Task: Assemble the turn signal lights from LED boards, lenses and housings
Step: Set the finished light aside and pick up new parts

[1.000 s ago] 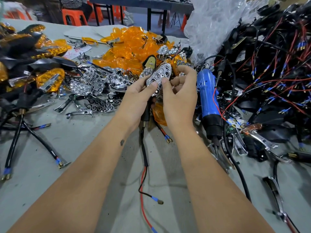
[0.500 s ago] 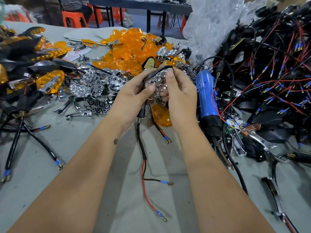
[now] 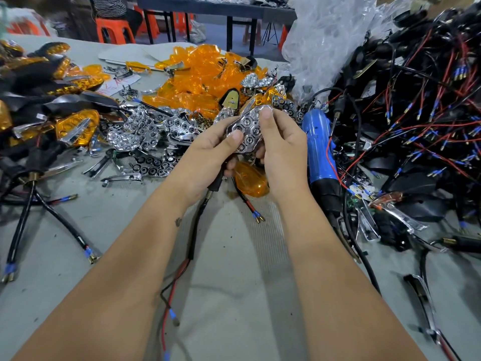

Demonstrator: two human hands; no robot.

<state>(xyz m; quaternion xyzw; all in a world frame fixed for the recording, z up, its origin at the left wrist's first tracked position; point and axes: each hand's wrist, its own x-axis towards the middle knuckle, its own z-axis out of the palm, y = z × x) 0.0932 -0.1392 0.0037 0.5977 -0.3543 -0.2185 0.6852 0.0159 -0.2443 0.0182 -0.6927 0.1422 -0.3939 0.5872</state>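
I see chrome reflector (image 3: 247,128) at 12 o'clock, between both hands | left hand (image 3: 208,155) curled, thumb pressing it | right hand (image 3: 282,149) pinching its top edge

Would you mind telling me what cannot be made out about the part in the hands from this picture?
- Head view: the underside of the chrome reflector is hidden by the left hand and right hand.
- Whether an LED board sits behind it: not visible.
- Where the black cable joins the part: covered by the left palm.
- The amber lens below is partly covered by the right hand.
- The writing on the paper is too small.
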